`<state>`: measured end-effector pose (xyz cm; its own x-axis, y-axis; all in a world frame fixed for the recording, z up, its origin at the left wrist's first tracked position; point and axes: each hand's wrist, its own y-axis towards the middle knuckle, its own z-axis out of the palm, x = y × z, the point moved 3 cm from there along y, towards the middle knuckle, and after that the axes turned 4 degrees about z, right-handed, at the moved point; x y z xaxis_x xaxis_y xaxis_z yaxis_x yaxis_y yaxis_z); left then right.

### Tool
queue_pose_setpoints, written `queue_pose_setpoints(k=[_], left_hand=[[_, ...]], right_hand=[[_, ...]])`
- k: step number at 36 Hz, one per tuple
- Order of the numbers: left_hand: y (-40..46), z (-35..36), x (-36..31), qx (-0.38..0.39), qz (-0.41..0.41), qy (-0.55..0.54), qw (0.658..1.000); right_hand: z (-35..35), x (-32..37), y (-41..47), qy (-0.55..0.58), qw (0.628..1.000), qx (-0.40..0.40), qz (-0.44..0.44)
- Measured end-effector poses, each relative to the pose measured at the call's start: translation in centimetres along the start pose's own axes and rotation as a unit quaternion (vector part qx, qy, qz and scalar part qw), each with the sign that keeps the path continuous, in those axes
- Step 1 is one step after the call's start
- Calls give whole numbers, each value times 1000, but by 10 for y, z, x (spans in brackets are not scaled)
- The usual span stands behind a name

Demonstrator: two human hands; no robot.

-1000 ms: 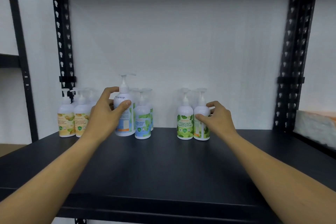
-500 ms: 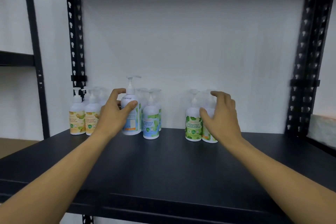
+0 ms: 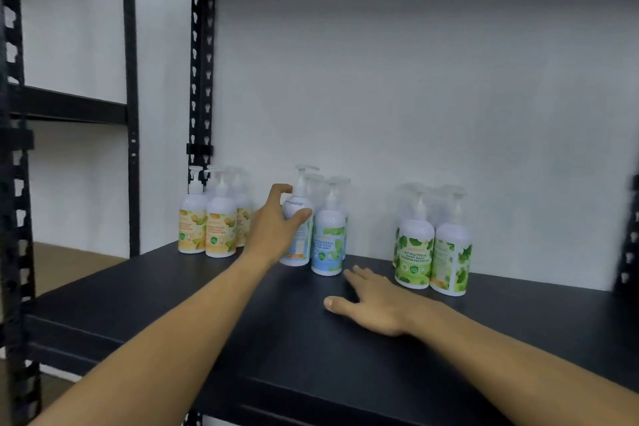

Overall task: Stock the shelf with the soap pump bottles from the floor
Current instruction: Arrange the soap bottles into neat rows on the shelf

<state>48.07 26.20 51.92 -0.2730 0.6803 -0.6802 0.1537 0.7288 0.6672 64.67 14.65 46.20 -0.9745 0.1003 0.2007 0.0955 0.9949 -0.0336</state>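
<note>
The left hand (image 3: 276,228) wraps the shoulder of a white blue-labelled plastic pump bottle (image 3: 296,235) standing on the black metal shelf (image 3: 207,304) — likely smooth, liquid-heavy, best gripped round the body, not the pump — while the right hand (image 3: 373,304) lies flat, fingers spread.
</note>
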Motion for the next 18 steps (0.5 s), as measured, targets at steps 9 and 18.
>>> queue_pose_setpoints(k=[9, 18], left_hand=[[9, 8, 21, -7, 1, 19, 1000], [13, 17, 34, -6, 6, 57, 998]], right_hand=[[6, 9, 32, -29, 998, 26, 49], [10, 10, 34, -42, 996, 35, 66]])
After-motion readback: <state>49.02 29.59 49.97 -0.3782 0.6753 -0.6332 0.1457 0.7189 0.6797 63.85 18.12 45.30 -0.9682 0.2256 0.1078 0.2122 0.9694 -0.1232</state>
